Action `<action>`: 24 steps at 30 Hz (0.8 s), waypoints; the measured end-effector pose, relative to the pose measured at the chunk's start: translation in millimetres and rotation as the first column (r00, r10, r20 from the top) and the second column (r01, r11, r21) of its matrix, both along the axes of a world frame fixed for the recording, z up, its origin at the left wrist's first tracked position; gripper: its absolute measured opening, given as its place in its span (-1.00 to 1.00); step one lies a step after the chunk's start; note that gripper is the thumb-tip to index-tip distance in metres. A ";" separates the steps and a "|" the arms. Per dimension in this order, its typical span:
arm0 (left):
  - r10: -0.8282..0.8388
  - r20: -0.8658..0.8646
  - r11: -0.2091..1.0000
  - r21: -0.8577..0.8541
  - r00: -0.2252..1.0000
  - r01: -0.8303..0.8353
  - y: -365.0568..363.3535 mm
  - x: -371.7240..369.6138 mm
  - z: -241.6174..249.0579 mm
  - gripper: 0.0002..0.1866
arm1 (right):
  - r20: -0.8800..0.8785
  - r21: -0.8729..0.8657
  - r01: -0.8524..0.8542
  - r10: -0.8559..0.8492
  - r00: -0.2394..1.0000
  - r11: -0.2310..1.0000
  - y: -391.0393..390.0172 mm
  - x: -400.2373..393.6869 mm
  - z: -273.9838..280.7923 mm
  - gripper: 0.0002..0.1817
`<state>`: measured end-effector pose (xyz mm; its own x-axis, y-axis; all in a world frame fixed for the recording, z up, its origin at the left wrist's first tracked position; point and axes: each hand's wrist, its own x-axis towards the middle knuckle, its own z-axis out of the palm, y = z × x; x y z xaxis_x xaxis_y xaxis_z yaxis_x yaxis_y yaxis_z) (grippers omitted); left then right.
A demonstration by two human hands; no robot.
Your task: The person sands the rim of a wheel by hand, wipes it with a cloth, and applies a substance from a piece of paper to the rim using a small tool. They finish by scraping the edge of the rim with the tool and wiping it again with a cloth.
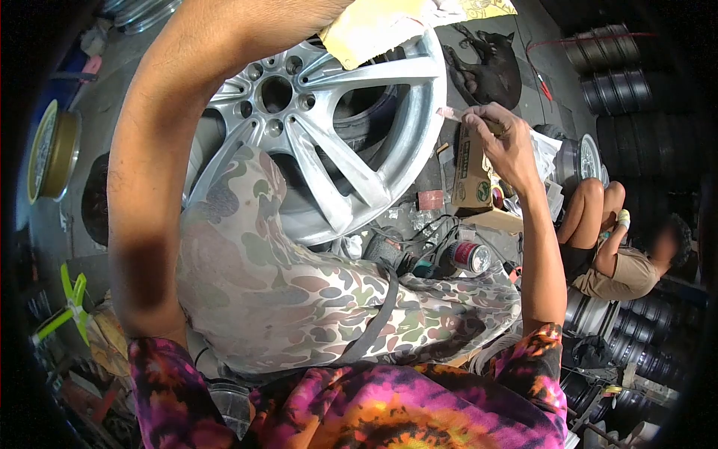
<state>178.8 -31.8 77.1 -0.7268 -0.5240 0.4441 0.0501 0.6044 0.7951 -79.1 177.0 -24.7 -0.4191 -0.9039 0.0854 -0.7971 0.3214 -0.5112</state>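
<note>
A silver multi-spoke car wheel rim (378,183) lies before me, close against my camouflage-covered leg (292,292). My right hand (505,146) is closed just off the rim's right edge. Pinched between its thumb and fingers is a small flat pale strip (451,114) with a pinkish tip, which reaches toward the wheel's outer lip. My left forearm (217,45) arches over the wheel's left side and runs out at the top, so the hand itself is hidden beyond the frame. A torn yellow sheet of paper (366,37) covers part of the rim's upper edge, near that forearm.
An open cardboard box (475,176) stands right of the wheel. A labelled jar (470,257) sits among cables below it. A black dog (490,71) lies farther off. Another person (617,258) sits at the right, near stacked rims (613,90). A gold rim (52,153) stands left.
</note>
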 end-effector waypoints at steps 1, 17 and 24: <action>-0.003 0.011 1.000 -0.001 1.000 0.003 -0.2 0.5 0.4 -0.68 | -0.029 -0.003 -0.047 0.047 0.998 0.999 3.5 1.3 -1.8 -0.77; -0.042 -0.030 0.994 0.104 0.999 0.045 19.0 3.1 30.9 -0.68 | 0.278 -0.024 0.095 -0.085 0.957 0.995 95.7 11.4 -15.3 -0.78; -0.073 -0.032 0.993 -0.092 0.997 0.070 52.6 23.3 70.5 -0.68 | 0.507 -0.192 0.206 -0.082 0.858 0.960 131.8 17.9 -47.6 -0.81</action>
<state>202.1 20.9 147.6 -0.7441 -0.4277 0.5132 0.1227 0.6676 0.7343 -61.2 308.8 -72.3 -0.5859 -0.8097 0.0327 -0.3768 0.2364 -0.8956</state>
